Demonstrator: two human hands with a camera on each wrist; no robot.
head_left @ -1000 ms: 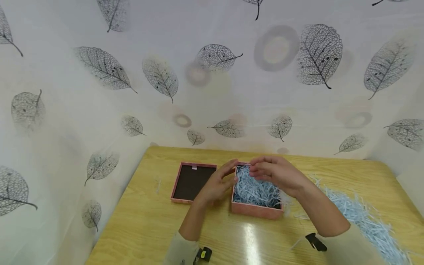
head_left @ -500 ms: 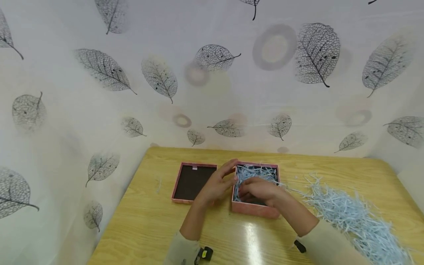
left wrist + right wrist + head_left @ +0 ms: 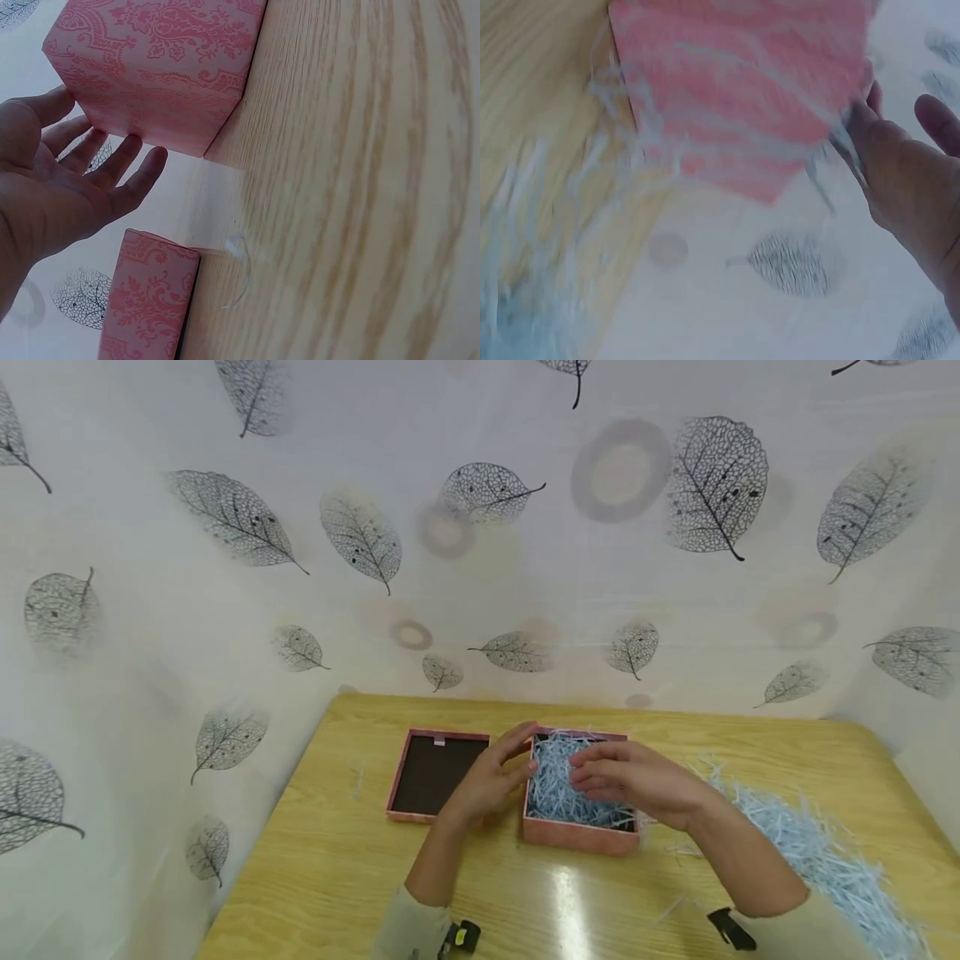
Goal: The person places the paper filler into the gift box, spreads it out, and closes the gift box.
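A pink patterned box [image 3: 581, 838] stands on the table, filled with light blue paper shreds [image 3: 557, 785]. My left hand [image 3: 483, 787] rests its fingertips against the box's left side. In the left wrist view, the fingers [image 3: 120, 161] are spread and loosely bent along the lower edge of the box wall [image 3: 150, 67]. Over the right half of the box is my right hand [image 3: 637, 781], its fingers loosely bent above the shreds. The blurred right wrist view has thin paper strands in front of the box wall [image 3: 735, 97], near the right hand [image 3: 911, 176].
Left of the box lies its lid [image 3: 438, 777], dark inside facing up. A loose heap of blue shreds [image 3: 832, 860] spreads along the table's right side, with stray strands nearby. A leaf-printed wall covering [image 3: 525, 593] stands behind the wooden table [image 3: 315, 877].
My right hand was raised over the box's far edge, went down into the shreds, and is now lifted above them. The shreds have shifted to cover the front again. The left hand stays put.
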